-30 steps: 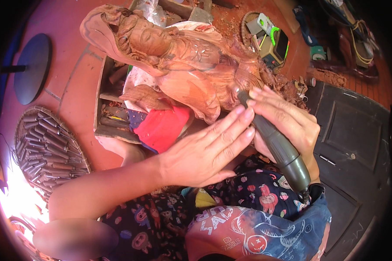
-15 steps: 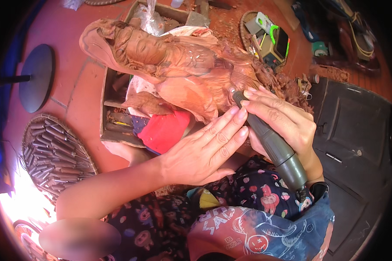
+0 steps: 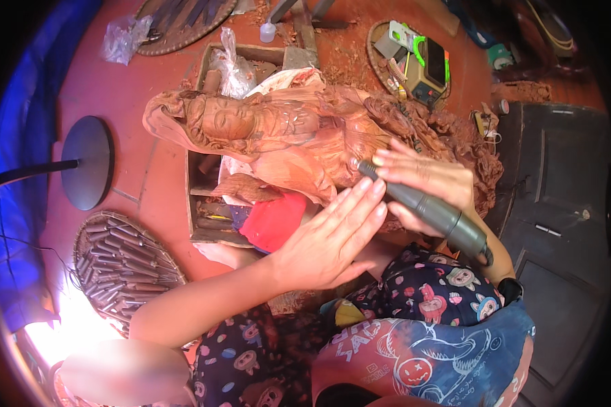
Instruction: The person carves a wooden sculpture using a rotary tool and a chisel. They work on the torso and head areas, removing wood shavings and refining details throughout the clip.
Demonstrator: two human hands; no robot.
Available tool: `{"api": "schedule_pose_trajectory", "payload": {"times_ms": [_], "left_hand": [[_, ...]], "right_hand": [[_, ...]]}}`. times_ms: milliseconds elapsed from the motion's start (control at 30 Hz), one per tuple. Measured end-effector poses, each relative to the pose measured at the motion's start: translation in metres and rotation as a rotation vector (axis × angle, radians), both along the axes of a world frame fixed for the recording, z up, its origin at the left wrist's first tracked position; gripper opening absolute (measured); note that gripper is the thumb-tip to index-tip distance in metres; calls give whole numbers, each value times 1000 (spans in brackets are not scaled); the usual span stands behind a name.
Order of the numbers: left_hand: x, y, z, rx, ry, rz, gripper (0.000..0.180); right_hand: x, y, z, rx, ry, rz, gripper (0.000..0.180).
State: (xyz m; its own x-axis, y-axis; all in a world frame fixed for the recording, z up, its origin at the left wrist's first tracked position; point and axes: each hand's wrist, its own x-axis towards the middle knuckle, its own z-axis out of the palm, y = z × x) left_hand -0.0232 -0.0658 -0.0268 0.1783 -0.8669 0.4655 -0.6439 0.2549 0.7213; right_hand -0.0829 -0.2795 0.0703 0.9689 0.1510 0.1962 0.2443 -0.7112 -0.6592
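A reddish-brown carved wooden statue (image 3: 299,129) of a robed, hooded figure lies on its back, head toward the left. My right hand (image 3: 438,180) is closed around a dark grey-green rotary carving tool (image 3: 448,220). The tool's tip meets the robe folds around the statue's middle. My left hand (image 3: 329,247) is stretched flat, fingers side by side, its fingertips against the front of the tool; it grips nothing. Beneath the statue stands a wooden crate (image 3: 195,224). A red cloth (image 3: 278,220) lies between the crate and my left hand.
To the left are a woven basket of chisels (image 3: 125,264) and a round black base (image 3: 91,163) with a curved stem. A black panelled door (image 3: 563,197) lies at right. Farther off sit a green-edged device (image 3: 436,64) and a plastic bag (image 3: 231,71).
The view has shifted, so most things sit lower and farther right. The tool lies at a flatter slant, its tip still on the statue. Both hands keep much the same pose.
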Motion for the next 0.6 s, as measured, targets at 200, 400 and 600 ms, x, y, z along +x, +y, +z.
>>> {"api": "schedule_pose_trajectory", "payload": {"times_ms": [200,400,600], "left_hand": [[-6,0,5,49,-51,15,87],[-7,4,2,71,-68,28,85],[-3,1,0,57,-99,62,86]], "right_hand": [[-7,-16,-18,140,25,68,42],[-3,-4,-8,86,-15,11,40],[1,0,-7,69,-55,-51,37]]}}
